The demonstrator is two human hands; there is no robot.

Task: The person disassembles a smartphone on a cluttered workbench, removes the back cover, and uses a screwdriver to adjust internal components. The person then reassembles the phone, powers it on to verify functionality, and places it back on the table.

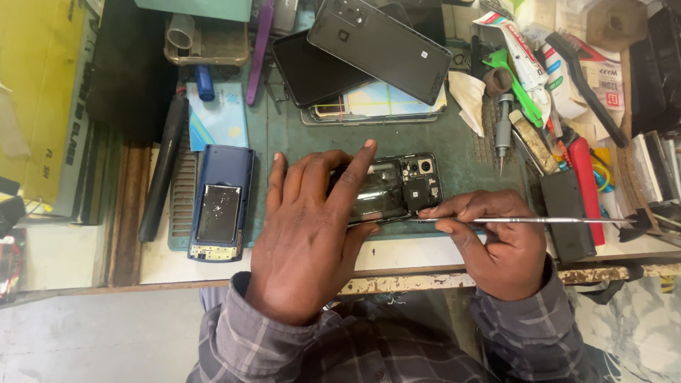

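Nearest the camera, two forearms in grey checked sleeves (298,347) reach over the worn front edge of a workbench (397,284). The left hand (305,234) lies palm down with its fingers spread and pressed on an opened phone (397,188), pinning it flat; the forefinger stretches across the phone's top edge. The phone has its back cover off, so the dark inner plate, camera unit and small shields show on its right half. It rests on a green work mat (454,152), near the mat's front edge and about midway along the bench.

The right hand (496,241) is curled closed around a thin metal tool (539,220), pinched between thumb and forefinger. The tool lies almost level, its handle end running off to the right and its tip at the phone's lower right edge; whether the tip is under the frame or only against it I cannot tell.

Just left of the left hand lies a blue phone shell (221,202) with a silvery plate in it, and beside that a black pen-like stick (162,174). Further back, a black phone back cover (379,46) lies tilted across a dark tablet-like slab (312,67). To the right rear are a small screwdriver (502,131), a green plastic tool (514,81) and a red-handled tool (585,184), among loose clutter.
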